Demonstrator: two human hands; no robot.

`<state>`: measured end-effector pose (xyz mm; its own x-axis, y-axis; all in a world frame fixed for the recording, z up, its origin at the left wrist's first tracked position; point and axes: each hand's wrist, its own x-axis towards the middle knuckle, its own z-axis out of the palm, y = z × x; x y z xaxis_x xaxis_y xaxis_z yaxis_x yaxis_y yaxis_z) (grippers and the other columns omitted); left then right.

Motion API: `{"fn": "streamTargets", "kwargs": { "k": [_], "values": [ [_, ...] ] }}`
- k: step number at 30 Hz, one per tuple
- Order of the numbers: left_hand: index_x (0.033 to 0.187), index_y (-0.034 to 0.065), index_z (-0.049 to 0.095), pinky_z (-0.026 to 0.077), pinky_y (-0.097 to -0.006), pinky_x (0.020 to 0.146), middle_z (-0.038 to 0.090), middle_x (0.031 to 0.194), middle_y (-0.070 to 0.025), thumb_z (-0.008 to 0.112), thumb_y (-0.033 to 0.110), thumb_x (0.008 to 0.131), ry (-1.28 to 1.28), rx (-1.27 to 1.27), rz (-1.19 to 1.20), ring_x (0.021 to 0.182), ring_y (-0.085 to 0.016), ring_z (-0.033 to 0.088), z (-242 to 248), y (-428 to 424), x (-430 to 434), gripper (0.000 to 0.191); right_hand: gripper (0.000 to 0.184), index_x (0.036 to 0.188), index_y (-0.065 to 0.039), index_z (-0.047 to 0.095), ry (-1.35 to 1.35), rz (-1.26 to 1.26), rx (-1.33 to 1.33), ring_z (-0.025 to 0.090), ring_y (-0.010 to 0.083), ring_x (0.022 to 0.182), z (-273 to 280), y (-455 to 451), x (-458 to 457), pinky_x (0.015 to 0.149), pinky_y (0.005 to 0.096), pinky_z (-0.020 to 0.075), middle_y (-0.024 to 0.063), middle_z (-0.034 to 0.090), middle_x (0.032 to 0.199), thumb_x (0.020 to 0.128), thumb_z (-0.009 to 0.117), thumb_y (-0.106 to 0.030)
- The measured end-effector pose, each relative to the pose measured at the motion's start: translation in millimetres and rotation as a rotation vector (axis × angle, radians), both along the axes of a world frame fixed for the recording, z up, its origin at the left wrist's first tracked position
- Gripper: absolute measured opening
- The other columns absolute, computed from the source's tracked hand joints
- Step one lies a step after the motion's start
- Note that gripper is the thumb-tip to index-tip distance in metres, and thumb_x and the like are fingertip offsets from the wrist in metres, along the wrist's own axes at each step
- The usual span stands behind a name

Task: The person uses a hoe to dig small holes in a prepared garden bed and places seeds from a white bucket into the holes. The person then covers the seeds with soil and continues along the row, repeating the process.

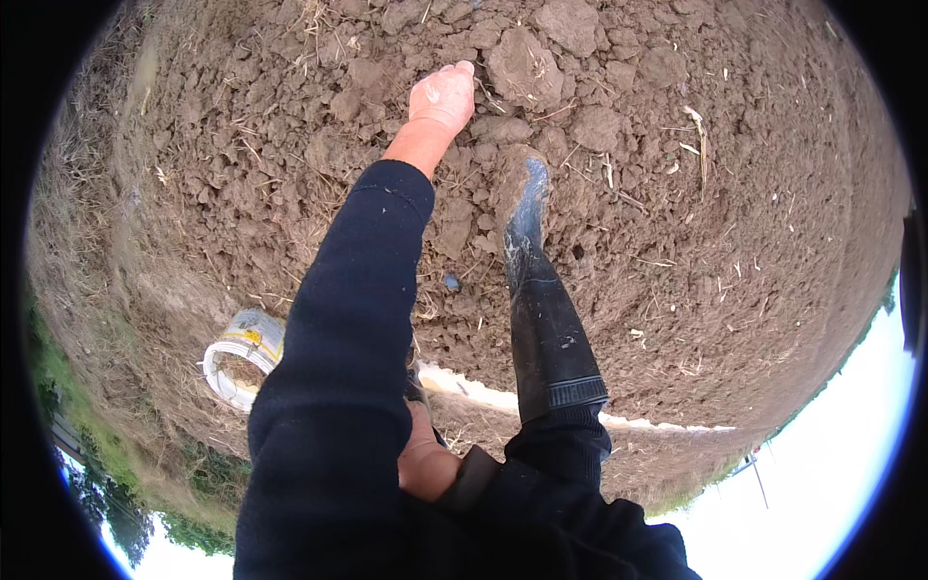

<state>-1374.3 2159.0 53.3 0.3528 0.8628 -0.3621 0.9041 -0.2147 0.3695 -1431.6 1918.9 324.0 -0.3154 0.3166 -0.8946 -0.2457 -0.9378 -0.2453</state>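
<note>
My left hand (443, 93) reaches forward out of a dark sleeve, low over broken brown soil (348, 145). Its fingers are curled and their tips face away from me, so whether they hold something is hidden. A large soil clod (525, 69) lies just right of the fingertips. Behind the left forearm, my right hand (428, 457) shows only as a patch of skin by a dark cuff; its fingers are hidden. One muddy rubber boot (547, 312) stands on the soil, right of the left arm.
A white plastic bucket (243, 355) with a yellow label is left of my arm, its mouth towards me. A small blue piece (452, 281) lies between arm and boot. A ragged pale strip (471, 388) crosses the ground behind. Dry stalks (699, 145) lie on the right.
</note>
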Motion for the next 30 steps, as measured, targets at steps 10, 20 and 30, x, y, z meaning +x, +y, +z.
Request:
{"fn": "streamTargets", "kwargs": {
  "k": [10,20,30],
  "values": [
    [0.107,0.0120,0.048,0.049,-0.0431,0.074,0.057,0.097,-0.0180,0.053,0.010,0.084,-0.161,0.115,-0.269,0.089,-0.037,0.059,28,12,60,0.024,0.021,0.092,-0.007,0.064,-0.216,0.324,0.501,0.059,0.0210,0.089,-7,-18,4,0.069,0.0284,0.0490,0.0091,0.062,0.093,0.082,0.053,-0.022],
    [0.091,0.0062,0.051,0.050,-0.0435,0.068,0.057,0.086,-0.0186,0.057,0.006,0.078,-0.367,0.357,-0.183,0.079,-0.038,0.057,22,-2,13,0.015,0.015,0.084,-0.007,0.068,-0.350,0.807,0.605,0.061,0.0227,0.091,-16,-10,-3,0.062,0.0302,0.0522,0.0119,0.063,0.089,0.081,0.056,-0.015],
    [0.088,0.0028,0.051,0.049,-0.0457,0.069,0.058,0.082,-0.0218,0.058,0.004,0.076,-0.105,0.023,-0.144,0.078,-0.040,0.058,49,-60,-99,0.014,0.009,0.081,-0.003,0.062,-0.380,0.984,0.594,0.063,0.0246,0.071,-5,13,-3,0.055,0.0320,0.0521,0.0155,0.060,0.080,0.075,0.056,-0.007]
  ]
}}
